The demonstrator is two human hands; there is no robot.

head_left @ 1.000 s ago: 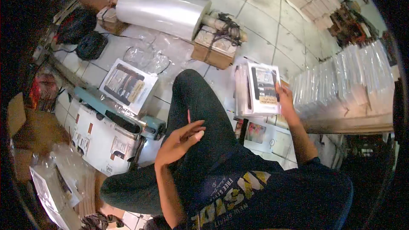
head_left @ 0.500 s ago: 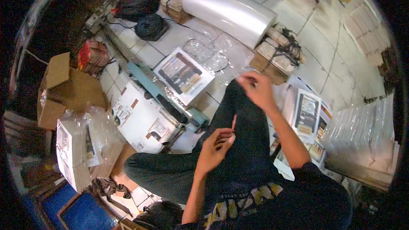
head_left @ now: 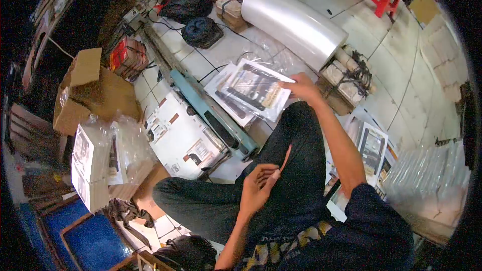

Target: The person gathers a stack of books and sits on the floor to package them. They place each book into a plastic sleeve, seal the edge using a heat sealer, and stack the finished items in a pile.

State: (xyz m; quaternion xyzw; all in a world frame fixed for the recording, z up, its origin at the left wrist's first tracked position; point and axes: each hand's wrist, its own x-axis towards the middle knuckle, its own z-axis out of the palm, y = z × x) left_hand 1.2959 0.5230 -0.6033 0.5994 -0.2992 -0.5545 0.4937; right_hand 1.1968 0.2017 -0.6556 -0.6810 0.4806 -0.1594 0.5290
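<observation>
Your right hand (head_left: 301, 88) pinches the bagged pack (head_left: 258, 93) by its corner, keeping it flat above the sealer (head_left: 213, 115); your left hand (head_left: 258, 188) rests half-curled, holding nothing.

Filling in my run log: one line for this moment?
right hand: grips bagged printed card | left hand: empty, over thigh | heat sealer: beside card

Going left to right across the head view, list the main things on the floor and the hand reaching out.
Open cardboard box → white machine → bagged printed pack → right hand gripping that pack → big roll of clear film → unbagged pack → row of wrapped packs.
</observation>
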